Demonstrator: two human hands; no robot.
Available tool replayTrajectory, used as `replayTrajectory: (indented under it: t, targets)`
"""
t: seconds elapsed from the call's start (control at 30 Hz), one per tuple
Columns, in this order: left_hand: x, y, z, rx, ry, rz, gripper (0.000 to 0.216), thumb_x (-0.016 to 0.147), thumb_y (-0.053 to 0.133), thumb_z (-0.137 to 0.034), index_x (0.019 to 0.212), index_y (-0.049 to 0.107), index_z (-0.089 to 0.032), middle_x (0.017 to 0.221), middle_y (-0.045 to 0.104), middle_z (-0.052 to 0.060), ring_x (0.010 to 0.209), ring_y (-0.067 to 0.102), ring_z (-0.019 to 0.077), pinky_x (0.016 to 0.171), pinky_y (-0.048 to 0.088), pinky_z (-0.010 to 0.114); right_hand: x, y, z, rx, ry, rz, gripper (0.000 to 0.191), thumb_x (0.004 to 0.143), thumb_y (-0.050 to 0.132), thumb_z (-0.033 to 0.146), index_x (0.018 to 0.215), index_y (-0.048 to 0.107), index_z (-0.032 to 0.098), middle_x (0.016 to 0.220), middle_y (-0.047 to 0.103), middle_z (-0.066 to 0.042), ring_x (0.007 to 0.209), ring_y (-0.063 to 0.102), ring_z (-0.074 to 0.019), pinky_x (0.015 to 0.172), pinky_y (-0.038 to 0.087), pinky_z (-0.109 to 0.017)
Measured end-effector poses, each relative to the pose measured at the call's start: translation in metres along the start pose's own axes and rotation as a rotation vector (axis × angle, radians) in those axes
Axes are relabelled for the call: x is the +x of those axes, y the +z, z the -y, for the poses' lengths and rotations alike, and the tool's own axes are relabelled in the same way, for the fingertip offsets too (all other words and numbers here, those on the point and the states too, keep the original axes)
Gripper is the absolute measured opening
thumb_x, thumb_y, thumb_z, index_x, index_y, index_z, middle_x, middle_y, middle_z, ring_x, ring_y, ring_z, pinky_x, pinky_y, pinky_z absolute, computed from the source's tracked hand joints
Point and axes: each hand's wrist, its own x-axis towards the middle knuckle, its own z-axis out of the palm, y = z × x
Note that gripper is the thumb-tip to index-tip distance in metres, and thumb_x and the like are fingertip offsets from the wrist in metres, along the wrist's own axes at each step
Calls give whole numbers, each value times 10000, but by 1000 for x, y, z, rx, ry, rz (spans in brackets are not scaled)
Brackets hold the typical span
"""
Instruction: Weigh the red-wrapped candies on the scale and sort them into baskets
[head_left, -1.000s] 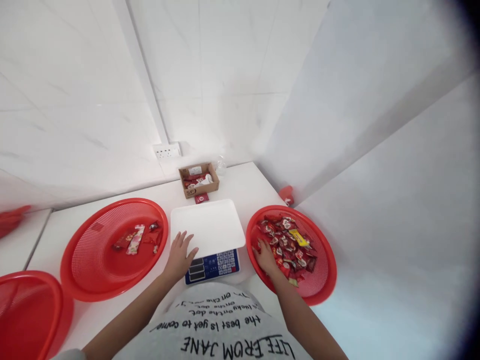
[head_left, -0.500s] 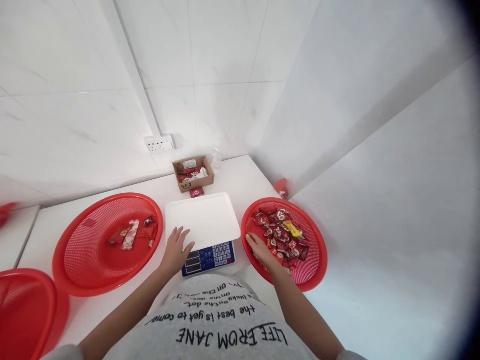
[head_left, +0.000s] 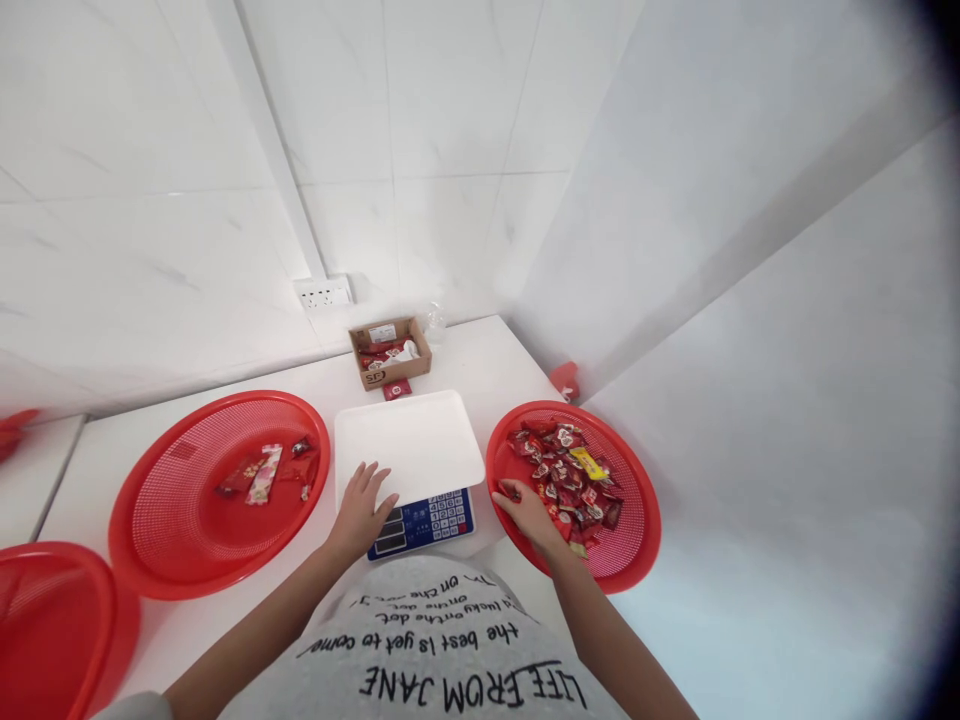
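Observation:
My left hand (head_left: 366, 512) lies open, fingers spread, at the front left edge of the white pan on the digital scale (head_left: 409, 440). The blue keypad panel (head_left: 431, 520) of the scale shows beside that hand. Over the near left side of a red basket (head_left: 646, 500), my right hand (head_left: 529, 518) is closed in a pinch on a small dark red wrapped candy (head_left: 514, 492). Red-wrapped candies (head_left: 566, 472) lie heaped in this basket, with a yellow packet (head_left: 589, 463) on top. The scale pan holds nothing.
Left of the scale, another red basket (head_left: 150, 500) holds a few packets (head_left: 264, 474). Part of a third red basket (head_left: 105, 640) shows at lower left. Behind the scale are a cardboard box (head_left: 394, 375) of red packets and one red packet (head_left: 397, 389). Walls stand behind and right.
My right hand's fingers have curled inward, and a small dark red candy now shows between them. My left hand stays at the scale pan. The view has shifted slightly.

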Motion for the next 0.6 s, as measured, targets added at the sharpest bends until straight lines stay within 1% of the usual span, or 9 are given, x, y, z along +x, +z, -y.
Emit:
replayTrajectory:
  t: [0.1, 0.17, 0.27, 0.33, 0.4, 0.47, 0.5, 0.57, 0.6]
  targets:
    - [-1, 1, -2, -16, -1, 17, 413, 840, 467, -378, 1195, 520, -174, 1341, 444, 118, 1324, 254, 284, 1054, 279, 481, -1, 1, -1, 25, 8, 10, 328, 679, 594, 391, 916, 631, 167, 1025, 662, -102, 971, 594, -229, 880, 426, -361]
    - [-2, 1, -2, -35, 0, 17, 404, 833, 480, -365, 1187, 527, -176, 1334, 454, 112, 1321, 262, 283, 1055, 281, 473, -1, 0, -2, 2, 14, -30, 305, 700, 546, 396, 886, 624, 166, 961, 674, -96, 916, 606, -230, 839, 441, -358]
    - [-4, 0, -4, -75, -7, 14, 382, 821, 498, -353, 1166, 542, -194, 1321, 471, 97, 1315, 274, 282, 1051, 286, 477, 0, -2, -2, -84, 42, -179, 333, 729, 479, 419, 900, 606, 164, 909, 672, -102, 869, 605, -239, 810, 440, -362]
    - [-5, -3, -8, -122, -13, 23, 368, 817, 502, -354, 1149, 552, -205, 1316, 479, 89, 1317, 273, 278, 1053, 281, 479, 1, -5, 5, -117, 51, -285, 388, 748, 444, 447, 965, 587, 160, 948, 662, -115, 906, 590, -243, 830, 426, -359]
    - [-5, -8, -18, -200, -27, 47, 364, 808, 510, -359, 1136, 559, -208, 1302, 492, 87, 1310, 290, 268, 1059, 273, 463, 0, -5, 18, -110, 20, -333, 423, 757, 433, 474, 1010, 573, 165, 1006, 649, -117, 963, 571, -242, 852, 412, -346]
    - [-4, -13, -32, -327, -64, 103, 375, 796, 524, -372, 1134, 555, -212, 1273, 517, 85, 1268, 363, 252, 1053, 289, 432, -3, 0, 37, -84, -52, -291, 425, 760, 438, 494, 1003, 576, 174, 1019, 646, -106, 971, 564, -238, 854, 409, -337]
    - [-4, -15, -41, -417, -90, 147, 386, 792, 529, -384, 1138, 547, -214, 1246, 537, 86, 1226, 416, 243, 1037, 312, 414, -5, 4, 48, -70, -99, -236, 414, 760, 444, 498, 982, 582, 176, 1000, 650, -98, 947, 569, -235, 846, 411, -336]
    - [-3, -18, -58, -638, -158, 272, 420, 790, 530, -422, 1154, 521, -211, 1157, 586, 90, 1096, 526, 222, 964, 389, 386, -13, 18, 68, -35, -181, -69, 380, 773, 449, 488, 940, 587, 176, 909, 655, -71, 849, 580, -214, 808, 423, -331]
    - [-2, -20, -65, -757, -199, 347, 440, 791, 526, -444, 1161, 505, -207, 1104, 606, 89, 1021, 564, 211, 909, 428, 376, -17, 26, 76, -20, -221, 48, 353, 780, 453, 475, 916, 588, 178, 857, 650, -52, 799, 577, -199, 780, 430, -323]
